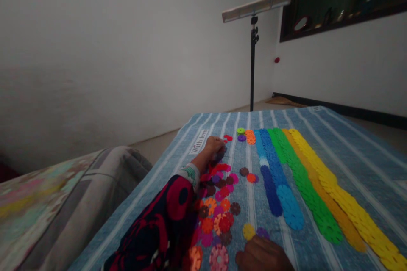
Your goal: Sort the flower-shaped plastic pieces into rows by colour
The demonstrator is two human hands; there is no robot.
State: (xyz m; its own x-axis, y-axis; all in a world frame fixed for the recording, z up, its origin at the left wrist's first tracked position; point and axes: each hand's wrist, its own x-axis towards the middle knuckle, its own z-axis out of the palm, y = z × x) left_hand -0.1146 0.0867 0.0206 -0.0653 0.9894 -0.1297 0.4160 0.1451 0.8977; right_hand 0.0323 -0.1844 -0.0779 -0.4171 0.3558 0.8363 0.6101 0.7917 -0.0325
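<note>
Spreading under everything: a blue cloth with pale stripes (349, 148), the words "With love" printed near its far left edge.
Back wall: a plain white wall (127, 51), well behind the cloth.
Left side: a grey padded cushion (104, 186), just beside the cloth's left edge.
Stand: a black pole stand with a pale bar on top (253, 63), upright beyond the cloth's far end.
Sorted rows: flat notched plastic discs laid in long bands side by side, namely a yellow band (362, 216), an orange band (348, 226), a green band (305, 182) and a blue band (288, 203).
Loose pile: a scatter of red, pink, purple and orange discs (219, 211), left of the blue band.
Left hand (216, 144): stretched forward from a red-and-black patterned sleeve, fingers curled down onto the pile's far end; I cannot tell whether it grips a disc.
Right hand (262, 255): low at the near edge, knuckles up, fingers folded under; any hold is hidden.
Nearest strays: a single yellow disc (248, 231), just beside the right hand; two small red discs (227, 137), just beyond the left hand.
</note>
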